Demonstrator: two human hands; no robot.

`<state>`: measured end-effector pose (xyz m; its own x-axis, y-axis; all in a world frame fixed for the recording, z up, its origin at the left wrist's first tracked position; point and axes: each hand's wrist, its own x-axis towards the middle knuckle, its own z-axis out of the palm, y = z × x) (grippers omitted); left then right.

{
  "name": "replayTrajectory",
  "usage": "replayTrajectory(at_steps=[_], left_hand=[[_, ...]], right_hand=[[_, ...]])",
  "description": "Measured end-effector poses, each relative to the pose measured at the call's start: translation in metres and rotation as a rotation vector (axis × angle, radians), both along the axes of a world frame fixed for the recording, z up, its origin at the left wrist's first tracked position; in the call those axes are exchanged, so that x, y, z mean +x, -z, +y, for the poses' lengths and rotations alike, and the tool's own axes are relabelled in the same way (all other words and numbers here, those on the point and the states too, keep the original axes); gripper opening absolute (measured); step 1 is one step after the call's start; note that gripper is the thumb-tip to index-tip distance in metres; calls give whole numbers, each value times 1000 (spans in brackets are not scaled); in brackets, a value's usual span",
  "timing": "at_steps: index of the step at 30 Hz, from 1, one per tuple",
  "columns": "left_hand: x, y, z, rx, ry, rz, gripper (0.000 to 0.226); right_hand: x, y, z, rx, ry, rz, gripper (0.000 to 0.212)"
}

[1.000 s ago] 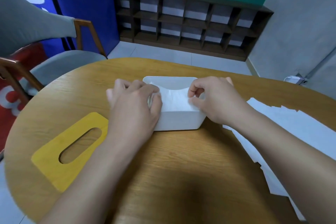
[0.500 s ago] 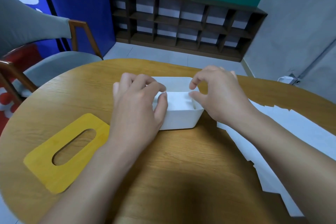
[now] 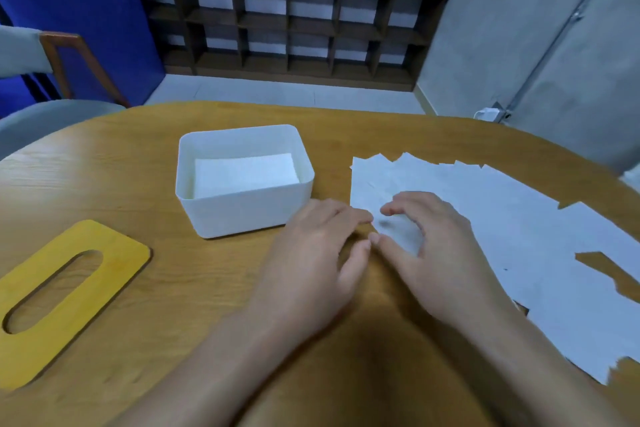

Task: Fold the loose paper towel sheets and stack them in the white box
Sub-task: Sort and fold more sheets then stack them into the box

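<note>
— Reaching for the next sheet, are they? Where is everything sitting?

— Both hands are hovering at the near-left corner of the loose paper towel sheets [image 3: 502, 218], which are lying spread over the right side of the table [image 3: 104, 163]. The white box [image 3: 242, 208] is standing toward the middle of the table, just left of the hands, with folded sheets [image 3: 244, 173] already lying flat inside.

— Are the fingers gripping anything?

— The left hand [image 3: 311, 253] is resting loosely open beside the paper, holding nothing. The right hand [image 3: 426, 243] is arching over the sheet corner with its fingers [image 3: 398, 206] curved; I cannot tell whether they are pinching paper yet, since that spot is blurring.

— What is worrying you from here?

— The sheets are overlapping, so I am guessing a pinch could be lifting two at once, or dragging neighbours toward the table's right edge. Thin paper is also tearing easily if it is pulled while another sheet is pinning it.

— And the box?

— It is sitting close to the left wrist, so a careless sweep could be nudging it toward the yellow lid [image 3: 65, 291] lying at the left edge.
</note>
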<state>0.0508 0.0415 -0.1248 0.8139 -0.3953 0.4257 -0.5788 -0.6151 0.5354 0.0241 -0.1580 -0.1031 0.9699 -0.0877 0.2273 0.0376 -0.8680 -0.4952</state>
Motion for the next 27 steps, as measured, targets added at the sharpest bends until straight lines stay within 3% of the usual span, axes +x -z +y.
replayTrajectory(at_steps=[5,19,21,27], left_hand=[[1,17,-14,68,56,90,34],[2,23,-19,129,29,150,31],[1,24,-19,141,22,136,32],[1,26,-16,140,4,101,33]], right_hand=[[-6,24,-46,-135,142,89,63],[-11,38,-31,-63,-55,181,74],[-12,38,-32,-49,-56,102,68],[-14,41,-40,-57,-31,-90,24]])
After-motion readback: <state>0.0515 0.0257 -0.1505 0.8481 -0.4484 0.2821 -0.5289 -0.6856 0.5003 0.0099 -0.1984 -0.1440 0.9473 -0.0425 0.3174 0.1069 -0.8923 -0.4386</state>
